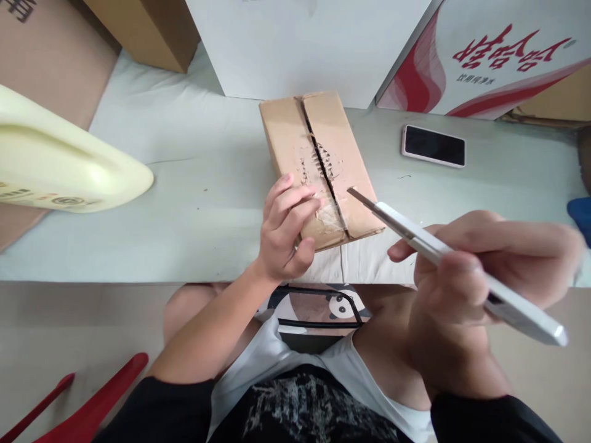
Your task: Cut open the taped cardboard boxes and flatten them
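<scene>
A small brown cardboard box point(290, 138) lies on the table, its top flaps split by a dark seam with torn, ragged cardboard and scraps of tape along it. My left hand point(289, 231) grips its near left side, fingers bent over the top close to the seam. Closed around a white box cutter point(427, 243), my right hand point(480, 264) is off to the right of the box and nearer the camera. The cutter's blade is out and points up and left, over the box's right flap. Whether its tip touches the cardboard I cannot tell.
A phone point(434, 146) lies right of the box on the pale table cover point(221, 240). Behind stand a white box point(305, 49) and a red-and-white printed carton point(480, 61). At left is a pale yellow rounded object point(69, 157); red plastic legs point(101, 400) show below.
</scene>
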`<state>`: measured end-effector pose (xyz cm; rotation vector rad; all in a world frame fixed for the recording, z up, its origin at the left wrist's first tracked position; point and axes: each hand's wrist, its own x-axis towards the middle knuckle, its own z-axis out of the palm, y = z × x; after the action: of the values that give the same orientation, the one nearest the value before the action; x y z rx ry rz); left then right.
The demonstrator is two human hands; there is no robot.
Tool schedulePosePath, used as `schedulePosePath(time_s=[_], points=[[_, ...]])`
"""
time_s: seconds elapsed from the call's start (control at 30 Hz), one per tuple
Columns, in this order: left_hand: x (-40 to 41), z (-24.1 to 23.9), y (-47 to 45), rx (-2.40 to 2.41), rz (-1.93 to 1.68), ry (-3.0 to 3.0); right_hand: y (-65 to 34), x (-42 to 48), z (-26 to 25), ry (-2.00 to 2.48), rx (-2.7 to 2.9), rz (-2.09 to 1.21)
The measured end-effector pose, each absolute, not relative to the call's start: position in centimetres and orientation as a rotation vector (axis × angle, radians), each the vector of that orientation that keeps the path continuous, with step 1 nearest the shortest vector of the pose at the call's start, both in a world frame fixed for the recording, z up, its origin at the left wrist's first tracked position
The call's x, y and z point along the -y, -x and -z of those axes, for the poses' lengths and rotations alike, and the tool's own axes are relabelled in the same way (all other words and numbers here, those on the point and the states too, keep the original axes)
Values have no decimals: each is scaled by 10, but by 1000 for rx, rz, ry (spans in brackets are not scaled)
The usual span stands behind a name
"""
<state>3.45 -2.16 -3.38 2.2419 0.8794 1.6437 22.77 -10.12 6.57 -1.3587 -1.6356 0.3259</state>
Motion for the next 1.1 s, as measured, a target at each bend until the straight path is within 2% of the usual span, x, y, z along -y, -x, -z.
schedulePosePath(time_s=[0.23, 0.43, 0.67, 1.1], points=[[24, 33, -31, -907, -1605, -2285, -224, 100, -72, 1259, 1807, -168], [26, 36, -30, -1011, -1540, -2321, -225, 105, -73, 1330, 1790, -161], [23, 38, -35, -863, -1682, -2249, -229, 106, -67, 1320, 1814, -206], [25, 37, -34, -916, -1630, -2314, -217, 107, -66, 1334, 1800, -162]])
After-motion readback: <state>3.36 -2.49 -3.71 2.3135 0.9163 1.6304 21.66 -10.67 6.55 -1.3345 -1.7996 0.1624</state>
